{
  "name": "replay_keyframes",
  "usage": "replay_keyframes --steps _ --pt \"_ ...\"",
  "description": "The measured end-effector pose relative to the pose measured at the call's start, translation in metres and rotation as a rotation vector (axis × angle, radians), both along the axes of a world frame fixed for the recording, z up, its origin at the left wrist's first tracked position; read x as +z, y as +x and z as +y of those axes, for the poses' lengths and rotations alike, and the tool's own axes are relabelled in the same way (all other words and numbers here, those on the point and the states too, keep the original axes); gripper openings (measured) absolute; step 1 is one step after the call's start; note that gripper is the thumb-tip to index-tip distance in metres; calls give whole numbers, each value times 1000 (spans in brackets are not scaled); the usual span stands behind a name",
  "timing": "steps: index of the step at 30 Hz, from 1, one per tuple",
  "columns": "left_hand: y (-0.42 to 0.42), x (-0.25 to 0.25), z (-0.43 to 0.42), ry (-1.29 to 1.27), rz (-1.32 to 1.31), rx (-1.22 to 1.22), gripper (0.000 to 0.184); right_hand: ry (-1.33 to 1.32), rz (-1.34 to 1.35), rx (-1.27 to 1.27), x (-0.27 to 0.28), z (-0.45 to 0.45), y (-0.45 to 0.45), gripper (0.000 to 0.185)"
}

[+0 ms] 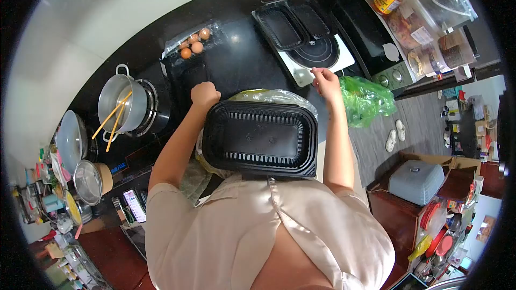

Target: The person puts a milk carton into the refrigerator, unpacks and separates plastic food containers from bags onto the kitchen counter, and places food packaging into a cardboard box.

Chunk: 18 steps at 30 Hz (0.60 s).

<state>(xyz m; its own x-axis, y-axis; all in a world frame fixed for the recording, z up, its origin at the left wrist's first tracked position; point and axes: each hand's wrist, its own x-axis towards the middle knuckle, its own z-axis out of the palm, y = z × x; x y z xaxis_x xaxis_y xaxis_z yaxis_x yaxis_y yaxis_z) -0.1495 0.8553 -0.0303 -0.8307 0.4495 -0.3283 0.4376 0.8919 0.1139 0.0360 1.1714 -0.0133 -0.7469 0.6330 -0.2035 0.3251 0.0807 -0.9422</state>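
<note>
My left hand (206, 95) is closed in a fist over the dark counter, just off the upper left corner of a black plastic food container (260, 134). Anything inside that fist is hidden. With thumb and fingers pinched together, my right hand (327, 82) is by the front edge of a white-framed electric hotplate (344, 58); whatever it pinches is too small to name. The ribbed container sits right in front of my body, between my forearms, and looks bare inside. Clear plastic wrapping (274, 96) shows behind it.
Another black container with its lid open (282, 26) rests on the hotplate. Eggs (197, 47) lie in a clear carton at the back. On the left, a pot (123, 102) with chopsticks stands on a stove. A green plastic bag (366, 99) is at the right, near a microwave (371, 32).
</note>
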Motion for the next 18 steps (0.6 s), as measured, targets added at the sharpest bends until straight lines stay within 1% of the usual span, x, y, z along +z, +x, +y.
replay_keyframes --steps 2,4,5,6,7,9,10,11,13,14,15,17,18 --pt "2 7 3 18 21 -23 26 -49 16 22 31 -15 26 32" --pt "4 9 2 157 101 -187 19 -101 73 75 66 -31 50 33" --pt "4 5 3 154 91 -190 19 -101 118 102 82 -39 58 32" --pt "2 -1 6 240 137 -285 16 -130 143 164 93 -43 67 32" --pt "-4 -8 9 328 189 -379 13 -132 140 167 102 -50 70 32" --pt "-13 -21 22 325 199 -409 16 160 281 410 116 -68 72 32" --pt "-10 -21 33 406 149 -399 20 308 242 482 123 -72 71 35" --pt "-10 -20 46 489 101 -390 26 321 162 480 134 -82 70 34" --pt "-13 -24 74 582 -133 -214 47 362 78 512 144 -92 67 32" --pt "-14 -20 92 559 -414 -16 58 385 95 522 140 -94 65 29" --pt "-20 -31 107 622 -526 61 68 419 51 517 139 -95 65 25" --pt "-21 -29 129 631 -620 58 73 414 -6 492 141 -98 66 23" --pt "-21 -28 136 634 -621 51 73 419 -7 487 139 -98 67 23"
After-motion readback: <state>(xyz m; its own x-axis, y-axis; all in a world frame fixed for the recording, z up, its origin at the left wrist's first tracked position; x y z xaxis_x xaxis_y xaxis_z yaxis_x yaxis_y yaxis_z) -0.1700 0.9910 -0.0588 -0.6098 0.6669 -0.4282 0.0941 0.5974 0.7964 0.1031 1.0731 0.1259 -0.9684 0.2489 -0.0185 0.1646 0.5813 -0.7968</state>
